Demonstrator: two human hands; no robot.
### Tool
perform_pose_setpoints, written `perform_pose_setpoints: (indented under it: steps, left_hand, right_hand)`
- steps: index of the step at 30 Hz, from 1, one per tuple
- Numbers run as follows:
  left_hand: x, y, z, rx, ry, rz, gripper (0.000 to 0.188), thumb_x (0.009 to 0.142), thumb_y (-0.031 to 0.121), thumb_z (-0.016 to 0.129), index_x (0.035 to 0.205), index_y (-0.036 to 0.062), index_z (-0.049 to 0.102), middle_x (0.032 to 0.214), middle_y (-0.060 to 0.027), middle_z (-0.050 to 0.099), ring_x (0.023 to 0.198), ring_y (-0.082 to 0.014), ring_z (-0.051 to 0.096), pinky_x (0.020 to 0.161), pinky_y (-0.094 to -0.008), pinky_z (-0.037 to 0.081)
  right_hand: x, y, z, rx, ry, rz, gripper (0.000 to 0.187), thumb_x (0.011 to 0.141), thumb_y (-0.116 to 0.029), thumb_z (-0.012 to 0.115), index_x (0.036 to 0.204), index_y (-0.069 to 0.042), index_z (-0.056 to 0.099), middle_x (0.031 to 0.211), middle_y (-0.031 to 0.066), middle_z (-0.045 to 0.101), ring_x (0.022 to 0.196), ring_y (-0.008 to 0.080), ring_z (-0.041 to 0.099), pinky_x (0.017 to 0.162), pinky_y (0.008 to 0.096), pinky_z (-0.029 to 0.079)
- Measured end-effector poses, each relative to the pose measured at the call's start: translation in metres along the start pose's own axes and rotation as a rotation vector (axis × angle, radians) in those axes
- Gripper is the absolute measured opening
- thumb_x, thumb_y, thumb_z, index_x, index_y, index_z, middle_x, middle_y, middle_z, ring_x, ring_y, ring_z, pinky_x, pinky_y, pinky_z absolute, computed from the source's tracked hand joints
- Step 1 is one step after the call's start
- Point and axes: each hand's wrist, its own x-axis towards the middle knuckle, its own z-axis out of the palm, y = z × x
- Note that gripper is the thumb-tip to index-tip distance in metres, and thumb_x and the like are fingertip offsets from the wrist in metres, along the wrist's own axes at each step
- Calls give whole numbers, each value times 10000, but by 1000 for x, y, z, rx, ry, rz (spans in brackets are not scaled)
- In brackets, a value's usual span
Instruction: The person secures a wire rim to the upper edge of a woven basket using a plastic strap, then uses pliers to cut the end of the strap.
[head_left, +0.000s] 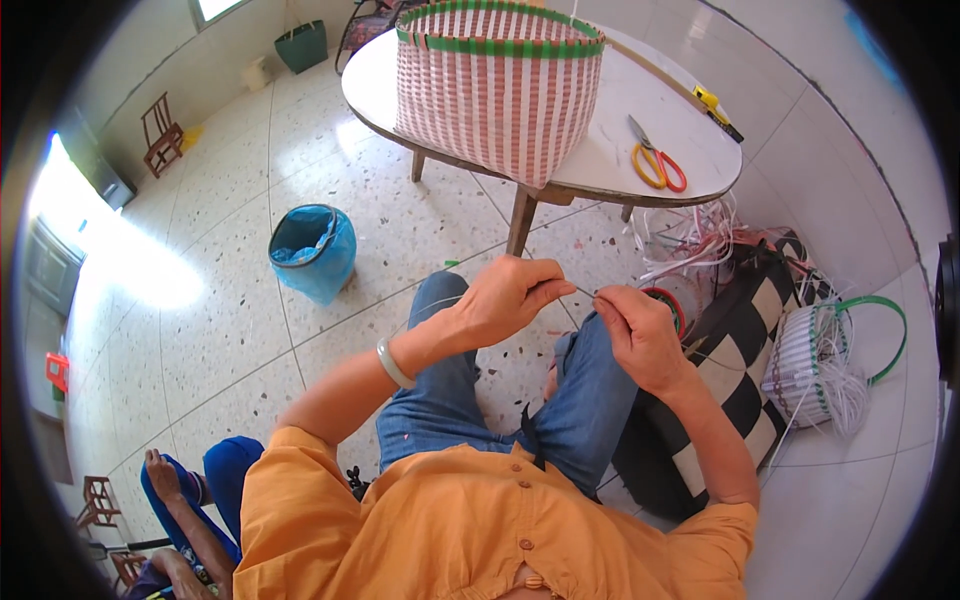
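Note:
My left hand and my right hand are raised together above my knees. Both pinch a thin pale strand stretched between their fingertips. The strand is very fine and I cannot tell its material. A pale bangle sits on my left wrist. I sit in blue jeans and an orange shirt. A pink-and-white woven basket with a green rim stands on the white table in front of me.
Orange-handled scissors and a yellow tool lie on the table. A blue-lined bin stands on the floor at left. At right are a black-and-white checked bag, loose plastic strips and a small white-green basket. Another person's arm is at lower left.

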Motion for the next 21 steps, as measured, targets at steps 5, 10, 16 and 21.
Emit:
perform_pose_setpoints:
  steps: [5, 10, 16, 21]
  left_hand:
    - [2, 1, 2, 193, 279, 126, 247, 895, 236, 675, 823, 5, 627, 744, -185, 633, 696, -406, 606, 568, -426, 466]
    - [5, -5, 2, 105, 294, 76, 194, 898, 157, 693, 830, -20, 652, 613, -156, 545, 503, -229, 474, 494, -339, 415]
    - [10, 0, 8, 11, 370, -56, 214, 887, 173, 712, 794, -14, 663, 582, -154, 511, 502, -204, 394, 479, -329, 386]
    - [13, -6, 16, -17, 486, -9, 224, 867, 176, 731, 759, -4, 651, 597, -180, 519, 485, -273, 387, 469, -341, 379]
  right_hand:
    - [0, 2, -8, -98, 22, -7, 104, 907, -110, 640, 918, -12, 605, 818, 159, 620, 704, 381, 611, 592, 413, 471]
    - [-1, -2, -15, -238, 56, -56, 102, 887, -118, 666, 896, -35, 608, 774, 136, 588, 647, 362, 605, 544, 409, 457]
    - [-1, -4, -10, -392, 122, -32, 103, 876, -114, 674, 849, -62, 589, 725, 121, 561, 609, 344, 592, 502, 408, 434]
    - [2, -8, -5, -305, 167, 91, 110, 896, -73, 644, 835, -18, 571, 715, 183, 568, 645, 393, 570, 557, 419, 429]
